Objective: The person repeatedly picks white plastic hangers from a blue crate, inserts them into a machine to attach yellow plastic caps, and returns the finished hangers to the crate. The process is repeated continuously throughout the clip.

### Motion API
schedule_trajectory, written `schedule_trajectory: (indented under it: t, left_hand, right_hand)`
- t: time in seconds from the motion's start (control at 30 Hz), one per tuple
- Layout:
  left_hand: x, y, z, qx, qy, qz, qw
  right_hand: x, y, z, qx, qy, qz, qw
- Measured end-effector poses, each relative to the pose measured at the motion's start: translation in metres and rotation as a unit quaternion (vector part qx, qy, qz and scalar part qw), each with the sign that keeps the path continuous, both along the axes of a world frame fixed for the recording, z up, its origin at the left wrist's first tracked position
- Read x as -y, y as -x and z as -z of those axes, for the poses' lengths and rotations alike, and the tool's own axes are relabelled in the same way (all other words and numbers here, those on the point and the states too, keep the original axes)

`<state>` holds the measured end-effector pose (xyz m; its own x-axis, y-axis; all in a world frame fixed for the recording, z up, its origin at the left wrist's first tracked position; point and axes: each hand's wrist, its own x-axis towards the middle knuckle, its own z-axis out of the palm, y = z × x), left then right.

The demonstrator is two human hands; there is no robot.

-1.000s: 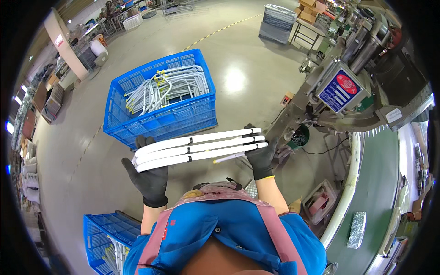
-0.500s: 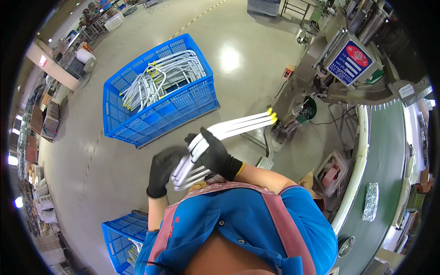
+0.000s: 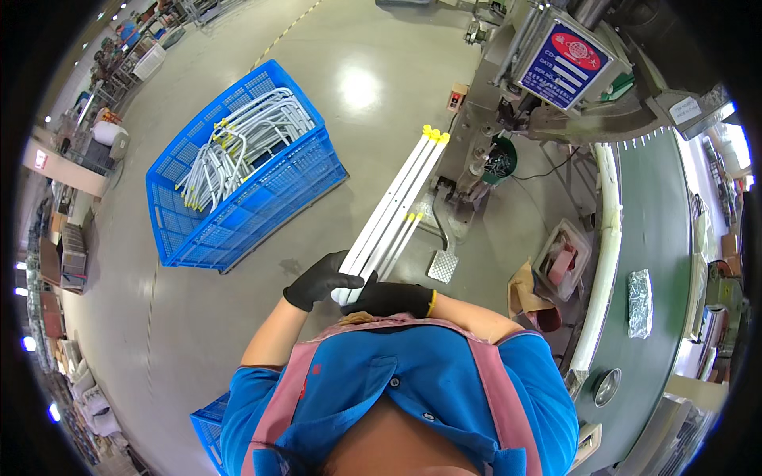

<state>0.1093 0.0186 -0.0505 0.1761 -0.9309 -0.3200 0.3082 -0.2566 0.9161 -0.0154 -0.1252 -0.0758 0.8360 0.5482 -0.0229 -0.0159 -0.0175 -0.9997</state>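
White tubes (image 3: 390, 208) with yellow tips (image 3: 435, 134) stood bunched at the centre of the frame, slanting from just above the chest of the person up and to the right. Three long ends reached highest; shorter ends, also tipped in yellow, showed beneath them on the right side of the bunch. The left hand (image 3: 324, 282), in a dark glove, had its fingers bent around the low end of the bunch, with the thumb pressed across it. The right hand (image 3: 393, 300), in a dark glove with a yellow cuff, lay against the same low end from the right. Its fingers passed behind the tubes, so whether they pinched anything could not be told.

Under the hands spread a grey floor (image 3: 198, 333). A blue crate (image 3: 258, 213) stood on it in the upper left of the frame, with a heap of bent tubes (image 3: 214, 170) inside, some of them tipped in yellow. Part of another blue crate (image 3: 208, 432) showed at the lower left. A metal foot pedal (image 3: 442, 266) lay right of the bunch, below a machine carrying a blue and red plate (image 3: 565, 63) in the upper right. Along the right ran a green tabletop (image 3: 647, 206), bearing a silvery packet (image 3: 640, 304) and a round metal dish (image 3: 607, 387).
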Motion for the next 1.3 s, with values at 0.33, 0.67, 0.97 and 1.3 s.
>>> schedule_trajectory:
  t: [0.33, 0.67, 0.97, 1.3]
  left_hand:
    - [-0.046, 0.014, -0.041, 0.147, -0.085, 0.027, 0.985]
    - [-0.036, 0.021, -0.046, 0.136, -0.055, 0.094, 0.985]
    - [0.01, 0.027, -0.073, 0.259, -0.11, 0.039, 0.959]
    - [0.01, 0.026, -0.037, 0.238, -0.093, 0.055, 0.965]
  right_hand:
    - [0.164, 0.026, -0.018, 0.078, 0.182, 0.608, 0.769]
    - [0.228, 0.011, -0.038, 0.103, 0.233, 0.645, 0.72]
    - [0.272, -0.003, -0.058, 0.329, 0.472, 0.569, 0.588]
    - [0.263, -0.013, -0.057, 0.134, 0.175, 0.65, 0.727]
